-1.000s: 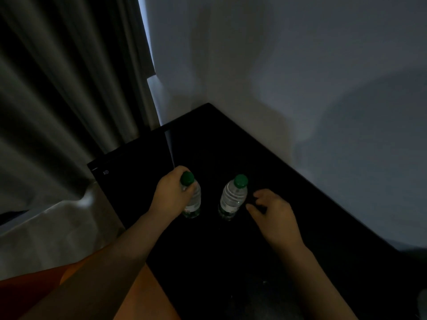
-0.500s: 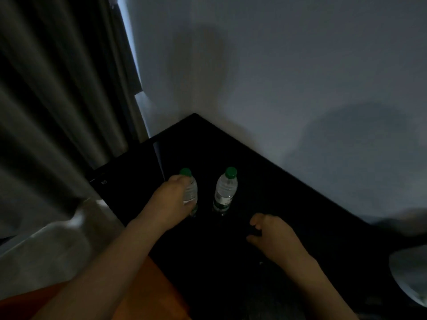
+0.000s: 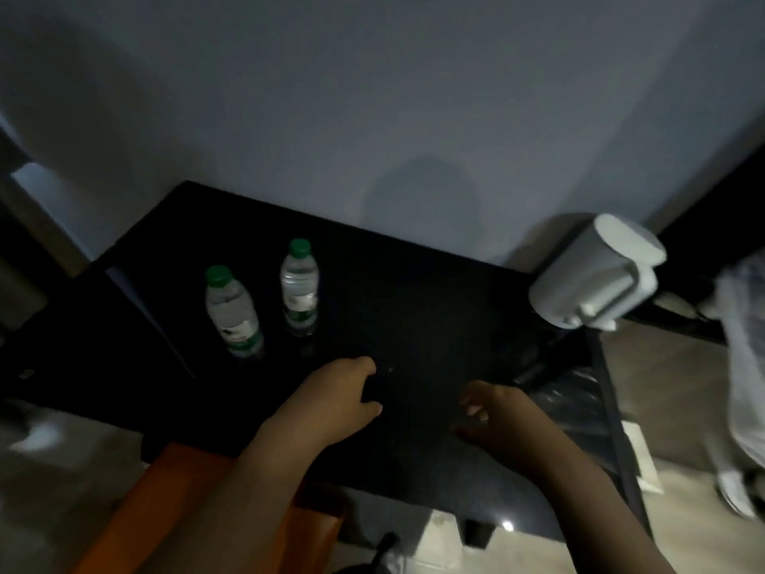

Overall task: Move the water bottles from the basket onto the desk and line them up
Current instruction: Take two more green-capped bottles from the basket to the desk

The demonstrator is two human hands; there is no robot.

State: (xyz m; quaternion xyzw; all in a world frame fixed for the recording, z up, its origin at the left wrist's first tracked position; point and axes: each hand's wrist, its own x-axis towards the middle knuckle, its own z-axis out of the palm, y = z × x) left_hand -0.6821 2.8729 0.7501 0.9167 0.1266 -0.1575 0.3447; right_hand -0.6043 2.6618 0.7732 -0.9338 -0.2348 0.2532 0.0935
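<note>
Green-capped water bottles stand free now: the left bottle (image 3: 234, 312) and the right bottle (image 3: 299, 290) are upright, side by side but apart, at ten o'clock on the black bench (image 3: 414, 308). I've let go with the left hand (image 3: 339, 401) and drawn it back beside the right hand (image 3: 492, 420). Both are empty, fingers loosely curled. With two bottles placed, I judge the next fetch lies toward three o'clock, below the white kettle (image 3: 596, 271).
</note>
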